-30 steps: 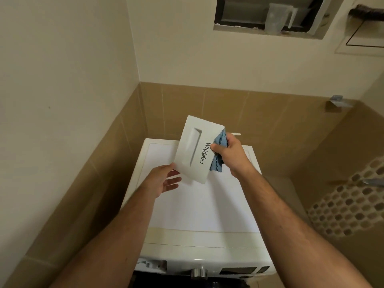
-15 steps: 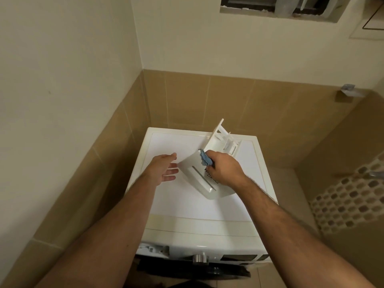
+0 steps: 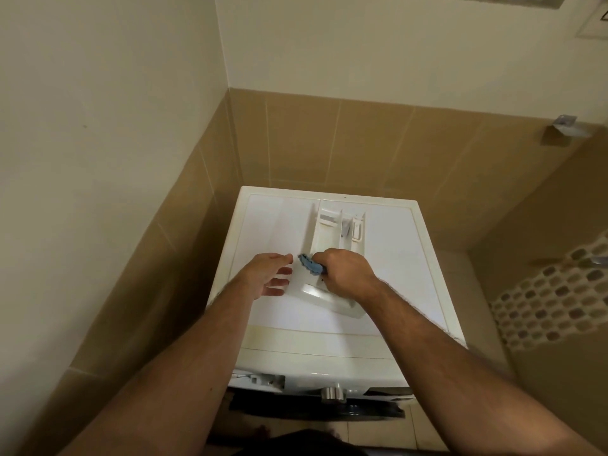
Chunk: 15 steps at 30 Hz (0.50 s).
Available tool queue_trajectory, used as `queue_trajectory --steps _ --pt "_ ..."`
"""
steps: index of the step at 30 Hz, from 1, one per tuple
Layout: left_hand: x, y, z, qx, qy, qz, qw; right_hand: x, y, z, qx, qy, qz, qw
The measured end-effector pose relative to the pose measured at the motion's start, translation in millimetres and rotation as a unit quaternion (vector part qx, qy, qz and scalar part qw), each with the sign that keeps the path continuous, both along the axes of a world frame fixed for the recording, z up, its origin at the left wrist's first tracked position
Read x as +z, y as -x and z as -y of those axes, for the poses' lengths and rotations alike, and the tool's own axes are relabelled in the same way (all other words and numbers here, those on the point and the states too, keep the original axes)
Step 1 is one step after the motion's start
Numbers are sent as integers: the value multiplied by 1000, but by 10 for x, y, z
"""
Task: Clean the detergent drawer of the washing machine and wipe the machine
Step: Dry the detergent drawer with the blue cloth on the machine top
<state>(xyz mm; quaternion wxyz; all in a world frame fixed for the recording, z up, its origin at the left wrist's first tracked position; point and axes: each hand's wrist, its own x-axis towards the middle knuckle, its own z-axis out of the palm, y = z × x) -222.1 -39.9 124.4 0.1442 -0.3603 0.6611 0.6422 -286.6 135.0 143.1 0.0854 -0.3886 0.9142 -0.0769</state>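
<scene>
detergent drawer [image 3: 332, 232] lies lengthwise on washing machine [image 3: 269, 324], front panel nearest.

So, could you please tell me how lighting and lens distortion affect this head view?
Head view: warm, dim light tints everything yellowish; wide-angle bending curves the wall edges; the washing machine top shows soft glare, washing out the white detergent drawer; the blue cloth stays distinct.

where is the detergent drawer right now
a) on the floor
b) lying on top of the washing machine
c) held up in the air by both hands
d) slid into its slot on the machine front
b: the detergent drawer lies flat on the washing machine lid, under the right hand gripping the blue cloth.
</scene>
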Motion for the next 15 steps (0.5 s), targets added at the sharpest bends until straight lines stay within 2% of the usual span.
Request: queue_trajectory --steps 5,11,15 --pt "-88 -45 29 -14 -4 4 1000 -140 4 70 -13 13 25 1000" --pt "-138 -53 98 -41 -29 -18 999 -161 -7 -21 -64 115 129 983" --pt "-166 -48 128 -91 -16 -33 995 -80 -11 -222 -102 92 177 975"
